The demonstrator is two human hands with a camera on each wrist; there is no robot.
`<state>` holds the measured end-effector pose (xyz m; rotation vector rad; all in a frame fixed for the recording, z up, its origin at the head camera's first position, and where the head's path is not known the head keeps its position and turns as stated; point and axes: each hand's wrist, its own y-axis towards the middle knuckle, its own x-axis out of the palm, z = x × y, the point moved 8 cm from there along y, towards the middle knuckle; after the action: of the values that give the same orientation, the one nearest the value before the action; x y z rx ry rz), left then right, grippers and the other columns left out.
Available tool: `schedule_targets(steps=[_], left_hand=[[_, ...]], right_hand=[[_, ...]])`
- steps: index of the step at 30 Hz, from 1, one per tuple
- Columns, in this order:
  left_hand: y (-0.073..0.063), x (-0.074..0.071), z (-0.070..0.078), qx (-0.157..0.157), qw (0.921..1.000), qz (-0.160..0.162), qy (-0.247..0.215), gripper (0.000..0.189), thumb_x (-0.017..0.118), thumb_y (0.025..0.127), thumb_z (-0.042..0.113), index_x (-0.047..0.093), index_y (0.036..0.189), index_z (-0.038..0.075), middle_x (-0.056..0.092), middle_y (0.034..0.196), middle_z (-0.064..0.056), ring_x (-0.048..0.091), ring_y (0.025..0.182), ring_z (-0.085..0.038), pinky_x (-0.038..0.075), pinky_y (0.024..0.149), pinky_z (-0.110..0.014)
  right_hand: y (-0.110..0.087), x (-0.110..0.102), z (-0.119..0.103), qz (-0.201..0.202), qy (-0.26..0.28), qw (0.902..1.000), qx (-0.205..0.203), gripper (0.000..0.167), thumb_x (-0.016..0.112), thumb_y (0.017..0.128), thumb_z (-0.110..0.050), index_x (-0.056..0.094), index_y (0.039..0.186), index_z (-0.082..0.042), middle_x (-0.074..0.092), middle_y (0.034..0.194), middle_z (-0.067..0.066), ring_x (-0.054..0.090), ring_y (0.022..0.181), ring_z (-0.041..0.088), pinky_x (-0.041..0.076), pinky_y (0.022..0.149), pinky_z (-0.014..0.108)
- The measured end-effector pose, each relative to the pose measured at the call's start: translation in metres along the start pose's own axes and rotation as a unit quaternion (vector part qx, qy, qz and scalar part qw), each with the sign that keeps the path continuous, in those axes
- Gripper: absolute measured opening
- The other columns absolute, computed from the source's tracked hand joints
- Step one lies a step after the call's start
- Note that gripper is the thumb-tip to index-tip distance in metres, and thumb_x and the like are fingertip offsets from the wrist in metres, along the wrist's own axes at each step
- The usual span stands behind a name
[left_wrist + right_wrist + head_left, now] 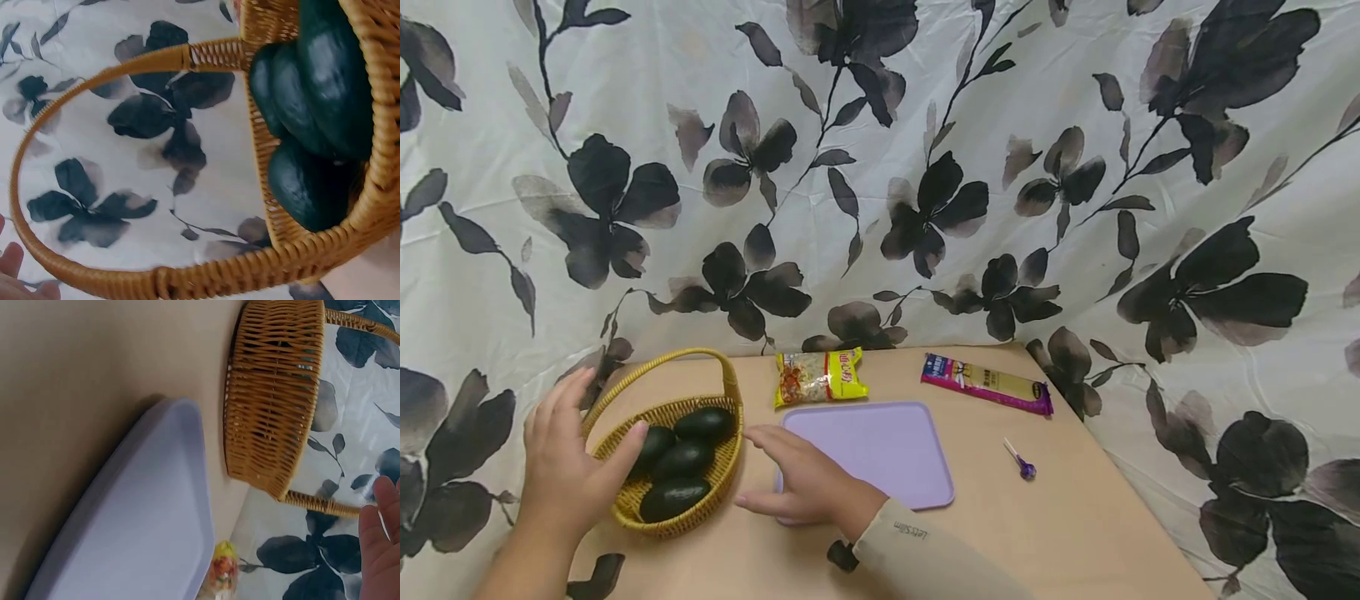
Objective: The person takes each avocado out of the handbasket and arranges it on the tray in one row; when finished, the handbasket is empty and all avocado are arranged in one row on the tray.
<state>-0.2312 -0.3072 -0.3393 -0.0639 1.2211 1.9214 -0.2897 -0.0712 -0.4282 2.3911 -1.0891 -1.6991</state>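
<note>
A yellow-brown wicker basket (681,527) with an arched handle (81,90) stands on the left of the table. Several dark green avocados (676,498) lie inside it. My left hand (567,454) is raised at the basket's left side, fingers extended and thumb apart, with nothing in its grasp. On the basket's right side, my right hand (808,479) is held out over the left part of the lilac tray (880,454), its fingers pointing towards the basket. It holds nothing. In the right wrist view its fingers (378,550) show at the right edge.
Behind the tray lies a yellow snack packet (820,377). A purple and gold packet (987,384) is at the back right, with a purple-wrapped lollipop (1026,468) nearer. A floral cloth (880,167) hangs behind the table (1075,533).
</note>
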Motion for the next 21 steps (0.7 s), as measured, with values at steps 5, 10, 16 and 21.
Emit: schedule_targets(steps=[5, 10, 16, 21], left_hand=[[0.0, -0.001, -0.02, -0.059, 0.9982, -0.01, 0.007, 0.082, 0.072, 0.087, 0.017, 0.034, 0.159, 0.009, 0.033, 0.16, -0.024, 0.025, 0.149, -0.045, 0.013, 0.122, -0.067], [-0.003, 0.005, -0.038, -0.099, 0.9943, -0.035, 0.015, 0.079, 0.07, 0.092, 0.022, 0.032, 0.16, 0.01, 0.033, 0.158, -0.028, 0.028, 0.144, -0.051, 0.02, 0.115, -0.074], [-0.007, 0.014, -0.05, -0.117, 0.9916, -0.054, -0.009, 0.063, 0.056, 0.104, 0.022, 0.031, 0.161, 0.014, 0.044, 0.15, -0.027, 0.039, 0.139, -0.052, 0.024, 0.122, -0.06], [-0.016, 0.015, -0.057, -0.154, 0.9871, -0.044, -0.004, 0.05, 0.045, 0.109, 0.024, 0.038, 0.159, 0.019, 0.048, 0.15, -0.022, 0.04, 0.143, -0.04, 0.022, 0.126, -0.041]], right_hand=[[0.015, 0.01, 0.005, -0.009, 0.019, 0.9997, 0.013, 0.083, 0.07, 0.094, -0.054, 0.031, 0.16, -0.022, 0.045, 0.156, -0.007, 0.05, 0.136, 0.005, 0.042, 0.112, 0.023], [0.029, 0.017, 0.013, -0.007, 0.028, 0.9989, 0.036, 0.082, 0.072, 0.092, -0.055, 0.036, 0.158, -0.023, 0.047, 0.155, -0.008, 0.052, 0.133, 0.003, 0.044, 0.111, 0.024], [0.049, 0.041, 0.015, -0.06, 0.011, 0.9966, 0.056, 0.078, 0.071, 0.091, -0.057, 0.044, 0.155, -0.021, 0.048, 0.154, -0.009, 0.045, 0.14, 0.002, 0.038, 0.114, 0.02], [0.066, 0.066, 0.001, -0.111, -0.029, 0.992, 0.053, 0.072, 0.068, 0.092, -0.06, 0.049, 0.152, -0.024, 0.049, 0.152, -0.013, 0.042, 0.14, -0.003, 0.033, 0.114, 0.013]])
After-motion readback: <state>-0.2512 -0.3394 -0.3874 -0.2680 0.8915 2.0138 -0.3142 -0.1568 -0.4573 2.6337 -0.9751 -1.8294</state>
